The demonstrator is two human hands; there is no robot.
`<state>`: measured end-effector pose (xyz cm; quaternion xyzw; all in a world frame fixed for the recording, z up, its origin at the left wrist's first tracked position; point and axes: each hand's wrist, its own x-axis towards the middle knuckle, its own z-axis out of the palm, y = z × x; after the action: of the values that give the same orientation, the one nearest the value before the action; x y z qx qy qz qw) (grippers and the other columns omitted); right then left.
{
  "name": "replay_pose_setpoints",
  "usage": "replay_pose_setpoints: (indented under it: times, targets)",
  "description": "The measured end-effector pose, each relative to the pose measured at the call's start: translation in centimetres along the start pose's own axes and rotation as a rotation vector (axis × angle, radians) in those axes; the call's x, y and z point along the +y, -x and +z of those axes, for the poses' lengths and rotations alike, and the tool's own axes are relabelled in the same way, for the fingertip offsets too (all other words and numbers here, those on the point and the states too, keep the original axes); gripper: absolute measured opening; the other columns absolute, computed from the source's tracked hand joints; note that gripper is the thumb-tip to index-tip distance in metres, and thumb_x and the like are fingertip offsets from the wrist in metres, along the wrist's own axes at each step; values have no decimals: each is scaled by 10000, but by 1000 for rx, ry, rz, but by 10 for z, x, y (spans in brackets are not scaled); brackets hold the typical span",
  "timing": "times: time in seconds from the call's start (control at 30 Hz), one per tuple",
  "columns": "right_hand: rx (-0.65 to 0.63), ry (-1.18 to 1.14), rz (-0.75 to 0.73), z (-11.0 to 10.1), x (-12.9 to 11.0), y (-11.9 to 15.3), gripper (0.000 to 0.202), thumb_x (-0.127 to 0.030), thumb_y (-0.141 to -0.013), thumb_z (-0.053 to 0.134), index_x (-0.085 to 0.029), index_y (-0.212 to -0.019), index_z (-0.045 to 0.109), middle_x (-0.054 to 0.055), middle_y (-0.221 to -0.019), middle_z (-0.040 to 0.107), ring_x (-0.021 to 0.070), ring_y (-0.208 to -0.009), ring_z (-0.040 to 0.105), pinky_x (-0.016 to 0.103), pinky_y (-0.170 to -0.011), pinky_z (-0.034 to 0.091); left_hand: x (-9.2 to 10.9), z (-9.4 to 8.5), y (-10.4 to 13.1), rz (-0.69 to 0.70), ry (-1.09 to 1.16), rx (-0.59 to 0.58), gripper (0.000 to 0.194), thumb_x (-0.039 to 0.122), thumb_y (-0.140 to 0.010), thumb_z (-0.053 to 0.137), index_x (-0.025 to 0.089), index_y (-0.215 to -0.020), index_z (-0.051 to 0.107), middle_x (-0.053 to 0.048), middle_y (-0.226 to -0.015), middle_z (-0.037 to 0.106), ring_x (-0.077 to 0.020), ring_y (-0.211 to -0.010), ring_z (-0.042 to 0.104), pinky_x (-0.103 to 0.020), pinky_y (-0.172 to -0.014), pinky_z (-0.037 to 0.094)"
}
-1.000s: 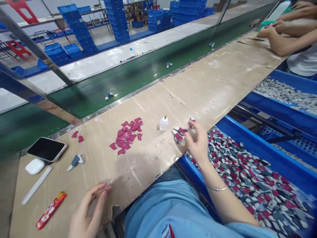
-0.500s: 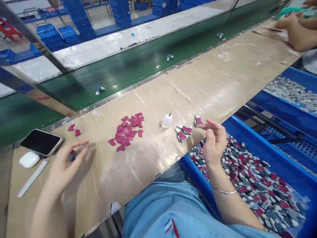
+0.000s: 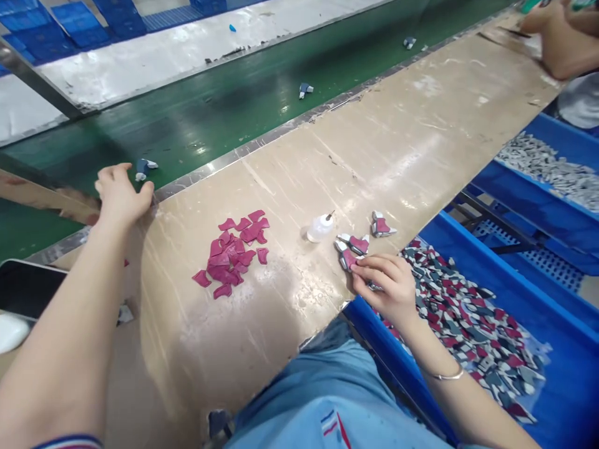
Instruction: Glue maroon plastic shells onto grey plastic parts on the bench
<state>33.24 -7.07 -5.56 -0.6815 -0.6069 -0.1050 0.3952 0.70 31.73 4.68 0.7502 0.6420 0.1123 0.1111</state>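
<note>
My left hand (image 3: 122, 196) reaches across the table's far edge to the green belt, fingers spread, close beside a small grey-and-white piece (image 3: 146, 168) on it. Nothing shows in that hand. At the table's near edge, my right hand (image 3: 387, 288) has its thumb and fingertips closed on the lower end of a maroon, grey and white piece (image 3: 345, 254). Another such piece (image 3: 354, 243) lies against it, and a third piece (image 3: 382, 226) rests a little further right. A small clear bottle with a thin tip (image 3: 321, 228) stands just left of them.
Loose maroon pieces (image 3: 227, 259) form a pile mid-table. A phone (image 3: 28, 290) and a white case (image 3: 12, 332) lie at left. Several more pieces ride the green belt (image 3: 224, 118). A blue bin (image 3: 556, 374) of mixed pieces sits below right. Another person's arm (image 3: 561, 43) shows far right.
My left hand has moved from above the table near the phone out to the belt. My right hand has shifted left from the single piece to the pair. The view has tilted down.
</note>
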Motion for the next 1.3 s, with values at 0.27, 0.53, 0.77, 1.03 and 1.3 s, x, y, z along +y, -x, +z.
replay_pose_setpoints:
  times: [0.27, 0.53, 0.77, 1.03, 1.3]
  targets:
    - [-96, -56, -320, 4, 5, -39, 214, -91, -913, 645, -264, -796, 594, 6, -796, 741, 204, -738, 692, 363, -689, 505, -18, 26, -46, -209, -64, 44, 584, 439, -1077, 527, 12, -1476, 512, -331, -1661, 503, -507, -1602, 413, -703, -1278, 340]
    - [15, -217, -61, -12, -27, -31, 150, -133, -934, 741, -273, -914, 790, 42, -855, 798, 242, -773, 734, 391, -702, 538, -6, 4, -56, -137, 10, 2, 332, 236, -903, 739, 121, -1204, 658, -242, -1346, 750, -398, -1292, 703, -501, -1112, 540]
    - [-384, -1379, 821, 18, -94, -56, 767, -912, -966, 420, -274, -1110, 821, 16, -657, 581, 168, -456, 374, 327, -382, 328, -9, -22, 65, 153, 69, -109, 411, 194, -855, 677, 218, -1265, 694, -80, -1295, 780, -297, -1139, 769, -404, -1065, 566]
    - [-527, -1756, 923, 62, -37, -76, 381, -539, -1092, 632, -244, -1305, 744, -81, -690, 398, 151, -530, 90, 268, -367, 226, -44, 24, 297, 349, -7, 57, 180, 167, -984, 619, 254, -1121, 699, -100, -1126, 803, -290, -962, 797, -370, -819, 654]
    - [-678, -1562, 858, 68, -56, -94, 472, -725, -1016, 583, -301, -863, 720, -59, -625, 356, 163, -503, 152, 330, -418, 259, -41, 21, 382, 98, 264, -148, 410, 343, -1026, 705, 352, -1424, 608, -106, -1539, 670, -313, -1301, 725, -449, -1023, 663]
